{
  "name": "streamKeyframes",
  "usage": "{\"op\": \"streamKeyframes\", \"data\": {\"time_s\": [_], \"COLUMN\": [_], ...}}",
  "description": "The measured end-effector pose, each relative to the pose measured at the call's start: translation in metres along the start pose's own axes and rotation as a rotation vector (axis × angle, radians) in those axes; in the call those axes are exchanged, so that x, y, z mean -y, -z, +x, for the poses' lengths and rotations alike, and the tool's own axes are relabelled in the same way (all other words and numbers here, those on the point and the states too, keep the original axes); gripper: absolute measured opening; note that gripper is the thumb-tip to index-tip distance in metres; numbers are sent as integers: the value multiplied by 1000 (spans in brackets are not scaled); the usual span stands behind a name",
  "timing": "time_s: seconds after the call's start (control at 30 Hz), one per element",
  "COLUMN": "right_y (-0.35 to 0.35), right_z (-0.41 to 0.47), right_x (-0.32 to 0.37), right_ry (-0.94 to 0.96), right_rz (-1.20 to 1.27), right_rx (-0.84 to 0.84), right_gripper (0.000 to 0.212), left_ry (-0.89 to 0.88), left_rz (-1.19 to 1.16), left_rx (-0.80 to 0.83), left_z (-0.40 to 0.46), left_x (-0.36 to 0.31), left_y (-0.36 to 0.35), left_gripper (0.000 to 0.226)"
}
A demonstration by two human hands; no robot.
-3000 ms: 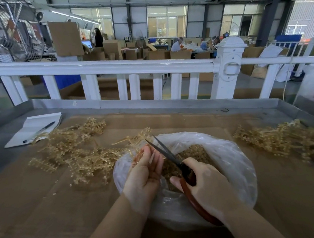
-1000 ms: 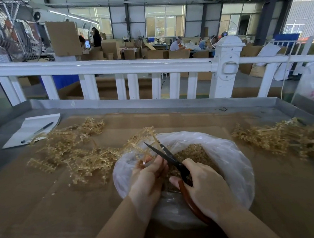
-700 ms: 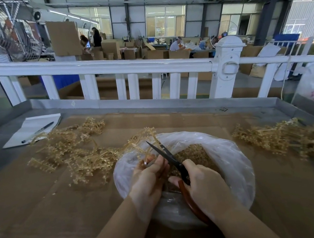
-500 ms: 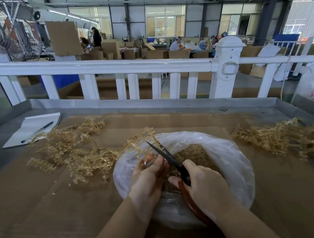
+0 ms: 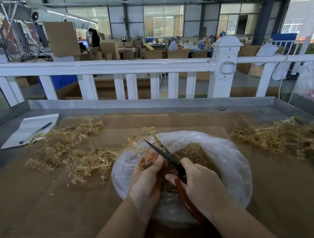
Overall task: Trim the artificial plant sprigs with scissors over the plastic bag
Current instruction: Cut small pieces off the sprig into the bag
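Sprigs [image 5: 144, 137] of gold plastic plant stick up from the left hand [image 5: 148, 175], right over the plastic bag [image 5: 228, 161]. That hand has its fingers curled round the stems and holds them tight. The right hand [image 5: 199, 182] grips the scissors [image 5: 165, 154] by their red-brown handles — the dark blades are a little apart and point up and away, just beside the stems. The bag lies wide open on the brown cardboard [image 5: 45, 208] that covers the table, and it holds a heap of small gold bits [image 5: 192, 152].

A big pile of sprigs [image 5: 72, 153] lies to the left of the bag. Another pile [image 5: 282, 138] lies well off to the right. Far left — a white notepad [image 5: 29, 128] with a pen [image 5: 35, 132] on top. A white fence [image 5: 108, 67] runs behind the table.
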State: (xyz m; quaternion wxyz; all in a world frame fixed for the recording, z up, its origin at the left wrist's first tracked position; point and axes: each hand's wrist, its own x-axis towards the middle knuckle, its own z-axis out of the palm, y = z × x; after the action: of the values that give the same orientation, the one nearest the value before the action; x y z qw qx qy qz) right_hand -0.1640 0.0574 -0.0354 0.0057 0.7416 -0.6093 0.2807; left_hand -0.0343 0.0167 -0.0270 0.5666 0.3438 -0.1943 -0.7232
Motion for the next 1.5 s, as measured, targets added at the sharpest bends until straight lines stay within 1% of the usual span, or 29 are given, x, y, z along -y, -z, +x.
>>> {"op": "streamKeyframes", "data": {"time_s": [0.13, 0.3, 0.47, 0.67, 0.73, 0.83, 1.03, 1.17, 1.33, 1.5], "right_y": [-1, -2, -1, 4, 7, 10, 9, 7, 4, 3], "right_z": [1, 2, 0, -4, -4, -5, -7, -6, -6, -7], "right_x": [0, -2, -4, -5, -6, -4, -1, 2, 1, -2], "right_ry": [34, 39, 35, 42, 38, 31, 6, 5, 12, 6], "right_rz": [-69, -91, -113, -94, -87, -76, -21, -5, 12, 4], "right_rx": [-15, -24, -6, 21, 30, 37, 25, 13, 7, 9], "right_gripper": [34, 42, 39, 37, 35, 33, 28, 27, 27, 27], "left_ry": [-11, -5, 31, 45, 45, 41, 57, 55, 49, 32], "left_rz": [-35, -46, -51, -93, -67, -70, -105, -121, -135, -98], "left_rx": [18, 21, 40, 8, 10, -1, -14, -3, -1, 3], "left_z": [2, 4, 2, 1, 2, 2, 2, 0, 1, 0], "left_x": [1, 0, -4, -8, -7, -8, -9, -10, -8, -7], "left_y": [0, 0, 2, 2, 2, 2, 2, 1, 3, 3], "left_gripper": [13, 12, 23, 12, 13, 22, 15, 24, 17, 19]}}
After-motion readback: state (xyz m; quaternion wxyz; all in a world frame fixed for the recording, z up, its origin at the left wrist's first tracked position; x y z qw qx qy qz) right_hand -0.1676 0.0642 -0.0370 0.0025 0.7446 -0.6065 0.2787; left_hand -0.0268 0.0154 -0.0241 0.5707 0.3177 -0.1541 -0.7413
